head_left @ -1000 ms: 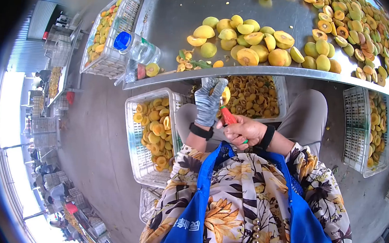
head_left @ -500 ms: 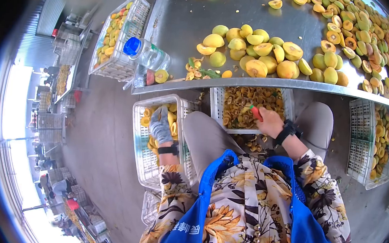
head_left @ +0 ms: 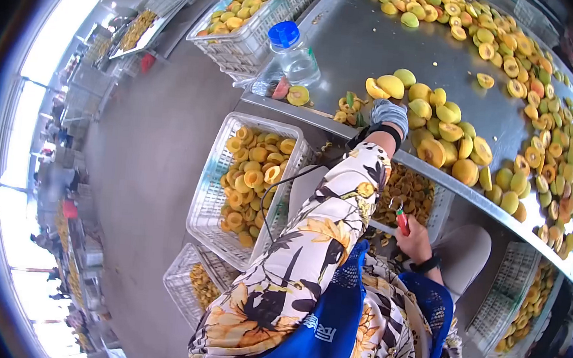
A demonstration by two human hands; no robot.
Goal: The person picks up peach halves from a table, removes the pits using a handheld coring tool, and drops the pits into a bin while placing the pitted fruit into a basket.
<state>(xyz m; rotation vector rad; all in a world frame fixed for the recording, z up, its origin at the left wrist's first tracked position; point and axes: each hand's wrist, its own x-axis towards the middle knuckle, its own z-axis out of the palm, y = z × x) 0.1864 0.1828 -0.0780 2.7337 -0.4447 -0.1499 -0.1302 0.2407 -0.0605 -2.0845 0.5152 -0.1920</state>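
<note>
In its grey glove, my left hand (head_left: 390, 113) reaches over the near edge of the metal table, right at a cluster of yellow peach halves (head_left: 448, 131). Its fingertips are hidden, and I cannot tell whether they grip a fruit. Lower down, my right hand (head_left: 415, 240) is closed around the red handle of a pitting tool (head_left: 401, 222), its curved metal tip pointing up. Behind that tip, below the table edge, sits a crate of brown-orange scraps (head_left: 410, 192). Left of my knee stands a white crate (head_left: 203, 206) holding pitted peach halves (head_left: 253, 176).
A clear bottle with a blue cap (head_left: 293, 55) stands at the table's left corner beside a cut fruit (head_left: 298, 96). More peach halves (head_left: 564, 154) cover the table's right side. Crates of fruit stand beyond the corner (head_left: 243, 44), at lower left (head_left: 181, 278) and right (head_left: 502, 304).
My left hand has left the crate of halves and moved up and right to the fruit on the table. My right hand still holds the tool over the scraps. The view has turned.
</note>
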